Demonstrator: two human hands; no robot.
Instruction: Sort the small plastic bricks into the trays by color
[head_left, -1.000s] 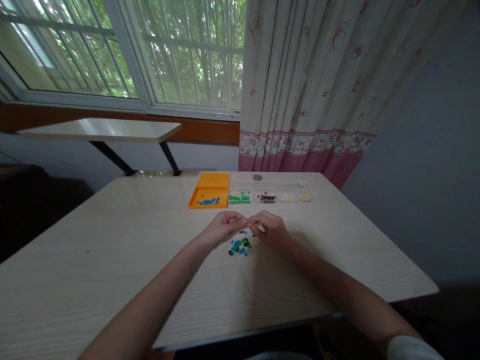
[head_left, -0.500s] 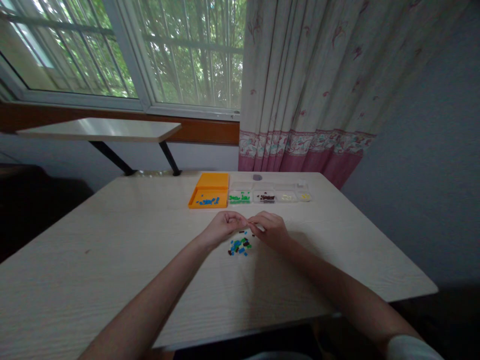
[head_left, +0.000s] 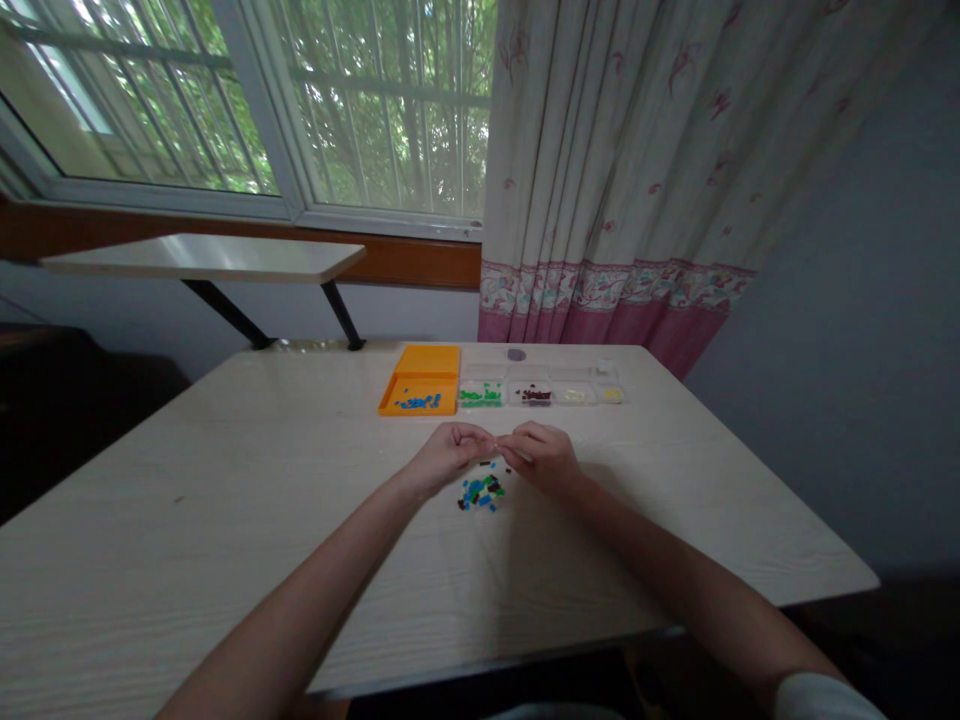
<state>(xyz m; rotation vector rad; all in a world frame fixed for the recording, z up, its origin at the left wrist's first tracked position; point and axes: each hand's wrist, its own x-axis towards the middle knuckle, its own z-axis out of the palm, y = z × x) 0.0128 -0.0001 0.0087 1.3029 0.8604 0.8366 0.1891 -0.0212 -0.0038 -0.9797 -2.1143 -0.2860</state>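
Note:
My left hand point(head_left: 447, 456) and my right hand point(head_left: 543, 456) meet fingertip to fingertip above the table. Both are pinched closed on something too small to make out. Just below them lies a loose pile of small blue, green and dark brown pieces point(head_left: 481, 493), with a few strays nearer the hands. Beyond the hands, an open orange case point(head_left: 386, 405) holds blue pieces point(head_left: 418, 402). To its right, clear plastic boxes hold green pieces point(head_left: 480, 394), dark brown pieces point(head_left: 535, 396) and yellow pieces point(head_left: 612, 394).
The pale wooden table point(head_left: 247, 480) reaches to the wall under the window. A raised white shelf point(head_left: 210, 256) on black legs stands at the back left. A flowered curtain point(head_left: 600, 180) hangs behind the boxes. One small round grey object point(head_left: 516, 355) sits near the back edge.
The fingertips have shifted very slightly against each other. The pile and the boxes lie as before, and the whole view has moved a little.

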